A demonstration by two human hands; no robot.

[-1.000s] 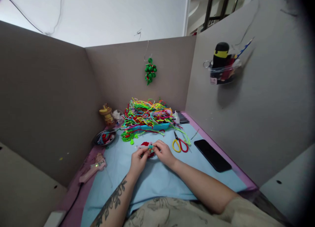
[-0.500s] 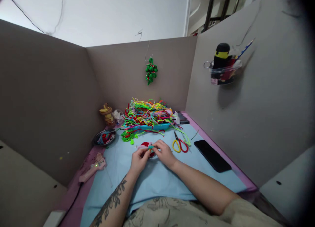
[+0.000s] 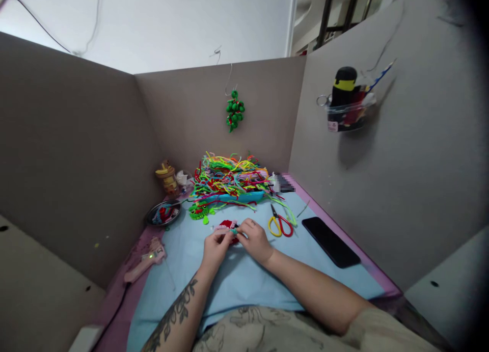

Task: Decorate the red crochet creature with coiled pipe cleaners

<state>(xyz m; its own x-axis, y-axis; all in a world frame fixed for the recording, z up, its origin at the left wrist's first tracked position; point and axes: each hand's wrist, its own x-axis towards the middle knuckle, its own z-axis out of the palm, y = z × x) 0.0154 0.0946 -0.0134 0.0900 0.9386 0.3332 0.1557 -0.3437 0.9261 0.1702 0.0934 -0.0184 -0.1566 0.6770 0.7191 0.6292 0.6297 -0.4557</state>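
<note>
Over the middle of the blue cloth, my left hand [image 3: 216,247] and my right hand [image 3: 255,240] meet with their fingertips pinched together. Between them is a small teal fuzzy piece [image 3: 234,232], gripped from both sides; it looks like pipe cleaner or yarn. Just behind the fingers lies a red and pink fuzzy piece [image 3: 226,224], partly covered by my hands, so its full shape is hidden. Scissors [image 3: 280,223] with one yellow and one red handle lie to the right of my right hand.
A blue tray [image 3: 248,196] heaped with colourful fuzzy strands [image 3: 229,176] stands at the back. A dark bowl [image 3: 165,213] and a pink glue gun [image 3: 147,263] are left; a black phone [image 3: 330,242] lies right. Grey partitions enclose the table. A basket [image 3: 351,115] hangs on the right wall.
My fingers have shifted slightly around the teal piece, with the right hand turned a little. The rest of the scene stays in place apart from a slight camera shift.
</note>
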